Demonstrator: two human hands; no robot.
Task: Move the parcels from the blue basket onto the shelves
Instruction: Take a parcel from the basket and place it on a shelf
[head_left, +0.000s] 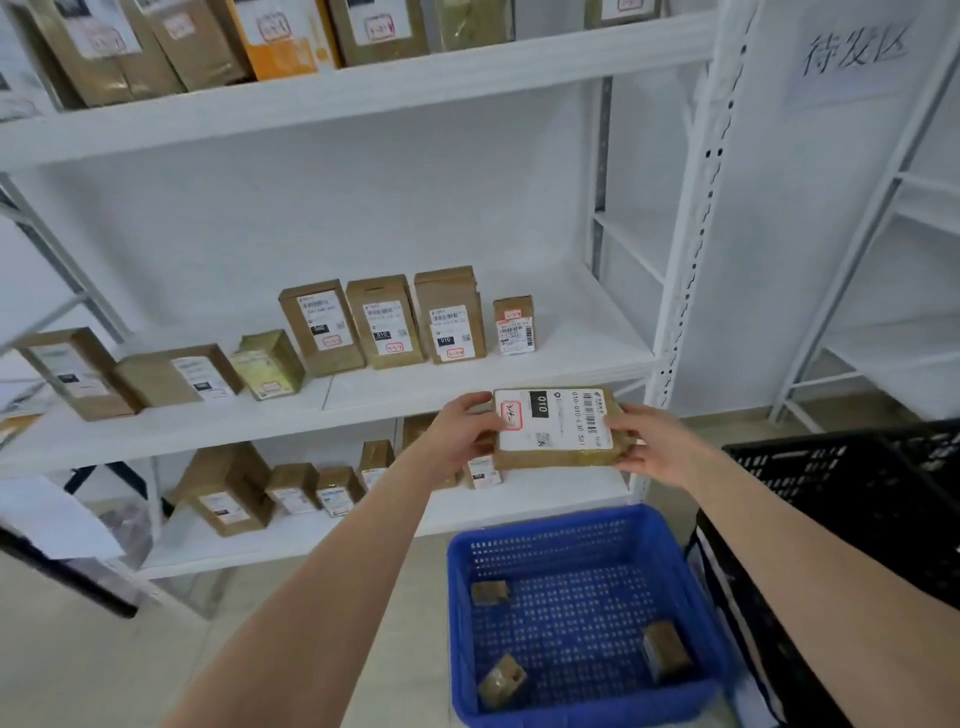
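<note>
I hold a flat brown parcel (558, 428) with a white shipping label in both hands, in front of the middle shelf's front edge. My left hand (465, 431) grips its left end and my right hand (649, 441) grips its right end. Below, on the floor, stands the blue basket (675, 551) with three small brown parcels (489, 591) (501, 680) (665, 649) lying on its bottom. The white shelves (467, 384) carry several labelled brown parcels; one row (384, 322) stands upright on the middle shelf, with bare board to its right.
A black crate (857, 483) sits right of the blue basket. A second white rack (883, 322) stands at the far right, with a paper sign on the wall above. The top and bottom shelves hold more parcels. A white upright post (685, 249) bounds the shelf's right side.
</note>
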